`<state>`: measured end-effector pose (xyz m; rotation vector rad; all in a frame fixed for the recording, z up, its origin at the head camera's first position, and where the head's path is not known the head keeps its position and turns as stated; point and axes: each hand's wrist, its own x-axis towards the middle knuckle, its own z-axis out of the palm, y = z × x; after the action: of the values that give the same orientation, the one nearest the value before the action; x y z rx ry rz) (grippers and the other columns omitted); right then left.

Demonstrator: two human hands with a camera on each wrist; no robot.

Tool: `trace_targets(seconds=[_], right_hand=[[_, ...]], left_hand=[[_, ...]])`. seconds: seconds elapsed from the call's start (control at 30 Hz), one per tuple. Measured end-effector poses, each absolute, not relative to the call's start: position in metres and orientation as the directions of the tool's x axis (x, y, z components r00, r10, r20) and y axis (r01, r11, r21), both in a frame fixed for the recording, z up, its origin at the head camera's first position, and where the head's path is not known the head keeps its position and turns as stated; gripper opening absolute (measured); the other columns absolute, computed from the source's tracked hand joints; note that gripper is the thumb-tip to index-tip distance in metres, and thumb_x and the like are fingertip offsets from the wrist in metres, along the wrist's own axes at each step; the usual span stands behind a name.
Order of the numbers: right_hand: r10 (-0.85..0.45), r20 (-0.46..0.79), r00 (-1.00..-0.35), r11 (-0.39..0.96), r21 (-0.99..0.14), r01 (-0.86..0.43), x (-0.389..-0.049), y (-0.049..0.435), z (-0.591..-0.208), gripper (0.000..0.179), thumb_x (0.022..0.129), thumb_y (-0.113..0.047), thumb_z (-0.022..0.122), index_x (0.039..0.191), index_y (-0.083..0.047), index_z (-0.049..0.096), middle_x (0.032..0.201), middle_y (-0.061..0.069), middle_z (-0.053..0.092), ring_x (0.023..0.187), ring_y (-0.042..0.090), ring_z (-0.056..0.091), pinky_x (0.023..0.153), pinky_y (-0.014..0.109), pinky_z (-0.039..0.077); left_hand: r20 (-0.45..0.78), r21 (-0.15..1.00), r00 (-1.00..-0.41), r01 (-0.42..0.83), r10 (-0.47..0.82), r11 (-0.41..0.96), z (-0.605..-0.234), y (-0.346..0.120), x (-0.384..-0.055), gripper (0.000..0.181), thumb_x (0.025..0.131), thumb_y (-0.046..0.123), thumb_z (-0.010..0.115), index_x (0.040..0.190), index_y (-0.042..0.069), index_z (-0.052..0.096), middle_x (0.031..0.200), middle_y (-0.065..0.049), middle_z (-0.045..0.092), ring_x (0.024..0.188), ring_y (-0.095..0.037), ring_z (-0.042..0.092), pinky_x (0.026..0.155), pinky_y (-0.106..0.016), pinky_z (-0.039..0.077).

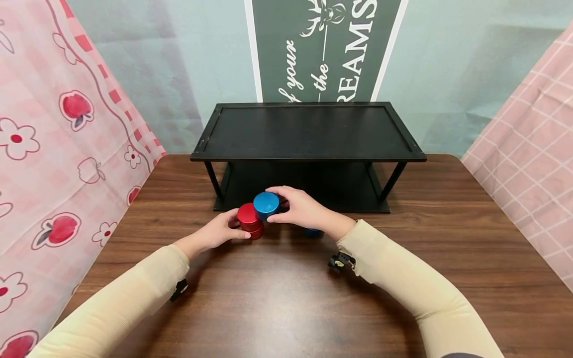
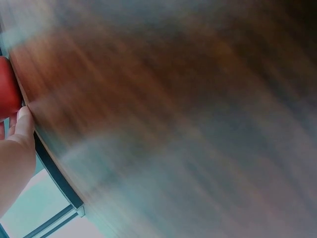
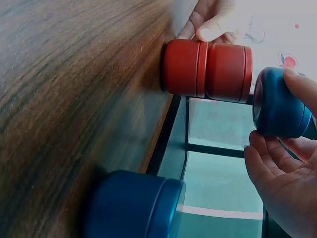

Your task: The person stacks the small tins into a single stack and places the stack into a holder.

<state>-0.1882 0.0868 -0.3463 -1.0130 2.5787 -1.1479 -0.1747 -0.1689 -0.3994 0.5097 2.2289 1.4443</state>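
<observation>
Two small red lidded tins stand stacked on the table; the upper red tin (image 1: 248, 213) sits on the lower red tin (image 3: 182, 68). My left hand (image 1: 219, 230) holds the stack from the left, thumb and fingers near where the tins meet. Only the edge of the red shows beside my left hand (image 2: 17, 148) in the left wrist view. My right hand (image 1: 302, 209) pinches a blue lidded tin (image 3: 280, 103) between thumb and fingers, raised off the table beside the upper red tin. A second blue tin (image 3: 131, 206) stands on the table, mostly hidden under my right wrist in the head view.
A black two-tier rack (image 1: 309, 132) stands at the back of the wooden table (image 1: 268, 303), just behind the tins. Pink patterned cloths hang on both sides, the left cloth (image 1: 67, 164) printed with apples and flowers. A printed backdrop (image 1: 179, 64) hangs behind.
</observation>
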Motion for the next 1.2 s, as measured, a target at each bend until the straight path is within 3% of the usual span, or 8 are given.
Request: trace_targets(seconds=[0.3,0.87,1.2], right_hand=[[-0.623,0.117,-0.774,0.502,-0.699,-0.509,-0.19,0.081,-0.344,0.065,0.079,-0.025,0.076,0.133,-0.004,0.046,0.126,0.009,0.053,0.106,0.018,0.055,0.088,0.028,0.049],[-0.654,0.125,-0.746,0.484,-0.689,-0.539,-0.193,0.064,-0.342,0.065,0.08,-0.025,0.075,0.134,-0.004,0.046,0.125,0.01,0.053,0.106,0.018,0.055,0.088,0.033,0.049],[-0.658,0.121,-0.743,0.487,-0.685,-0.543,-0.195,0.057,-0.342,0.066,0.079,-0.027,0.075,0.134,-0.006,0.046,0.126,0.008,0.053,0.106,0.016,0.055,0.086,0.025,0.049]], left_hand=[[-0.152,0.92,-0.836,0.075,0.528,0.384,-0.4,-0.169,-0.175,0.059,0.083,0.016,0.071,0.132,0.003,0.043,0.126,-0.014,0.054,0.116,-0.031,0.05,0.098,-0.045,0.04],[-0.146,0.919,-0.833,0.086,0.533,0.386,-0.4,-0.17,-0.175,0.058,0.084,0.016,0.07,0.133,0.001,0.042,0.128,-0.016,0.053,0.118,-0.033,0.049,0.099,-0.047,0.039],[-0.137,0.919,-0.828,0.098,0.543,0.381,-0.399,-0.171,-0.176,0.056,0.085,0.015,0.069,0.132,0.001,0.043,0.129,-0.017,0.052,0.12,-0.035,0.047,0.101,-0.05,0.035]])
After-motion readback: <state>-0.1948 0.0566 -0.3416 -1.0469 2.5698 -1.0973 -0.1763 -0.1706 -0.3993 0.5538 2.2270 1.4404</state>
